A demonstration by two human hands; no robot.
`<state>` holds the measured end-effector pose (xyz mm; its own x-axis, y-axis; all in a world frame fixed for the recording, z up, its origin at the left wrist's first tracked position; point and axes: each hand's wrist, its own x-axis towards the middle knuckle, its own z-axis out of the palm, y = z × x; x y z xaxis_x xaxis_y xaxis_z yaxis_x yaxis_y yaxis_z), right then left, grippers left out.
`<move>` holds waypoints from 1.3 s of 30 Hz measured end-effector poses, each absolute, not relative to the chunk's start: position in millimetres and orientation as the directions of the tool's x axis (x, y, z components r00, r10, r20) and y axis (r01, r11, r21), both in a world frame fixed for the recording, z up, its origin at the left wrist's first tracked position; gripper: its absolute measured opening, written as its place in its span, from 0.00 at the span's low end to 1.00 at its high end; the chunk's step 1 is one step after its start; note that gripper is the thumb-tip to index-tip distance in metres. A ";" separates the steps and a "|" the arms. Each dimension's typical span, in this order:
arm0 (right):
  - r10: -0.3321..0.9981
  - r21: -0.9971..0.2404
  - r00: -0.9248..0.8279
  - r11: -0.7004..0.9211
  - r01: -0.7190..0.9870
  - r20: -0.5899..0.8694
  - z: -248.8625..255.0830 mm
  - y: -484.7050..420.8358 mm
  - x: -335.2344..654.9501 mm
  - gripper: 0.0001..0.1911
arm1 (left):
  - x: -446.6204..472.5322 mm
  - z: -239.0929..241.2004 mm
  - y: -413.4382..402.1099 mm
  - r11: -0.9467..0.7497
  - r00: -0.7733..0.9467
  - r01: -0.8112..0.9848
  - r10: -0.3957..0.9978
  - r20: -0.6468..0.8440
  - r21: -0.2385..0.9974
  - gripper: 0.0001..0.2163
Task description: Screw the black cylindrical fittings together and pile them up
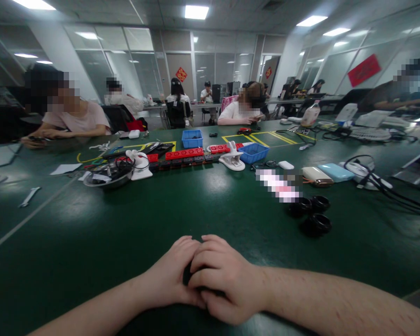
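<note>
My left hand (170,275) and my right hand (224,280) rest together on the green table (126,233) near its front edge. The right hand lies over the left, fingers curled. A small dark thing shows between them at the middle; I cannot make out what it is. Three black rings (311,212) lie on the table to the right, well beyond my hands. Nothing else is within a hand's width of them.
Farther back stand a row of red and black power strips (185,156), two blue baskets (192,138), a white holder (233,158), a metal bowl with cables (108,175), a wrench (28,197), power banks (317,176). Other people sit across and at the sides.
</note>
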<state>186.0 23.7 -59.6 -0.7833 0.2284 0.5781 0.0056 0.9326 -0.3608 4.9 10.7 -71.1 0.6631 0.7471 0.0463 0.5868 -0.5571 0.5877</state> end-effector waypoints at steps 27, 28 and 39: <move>0.246 -0.483 -0.840 0.876 -0.021 0.484 -63.2 27.2 185.3 0.06 | 5.1 -75.7 14.6 -0.549 0.641 0.610 0.766 0.051 0.571 0.14; 0.230 -0.483 -0.836 0.874 -0.047 0.498 -64.3 27.2 184.9 0.06 | 4.8 -74.9 15.9 -0.551 0.652 0.610 0.758 0.035 0.569 0.14; 0.185 -0.448 -0.776 0.883 -0.138 0.603 -66.4 25.6 183.9 0.07 | 1.3 -75.1 13.6 -0.562 0.675 0.597 0.738 0.020 0.572 0.23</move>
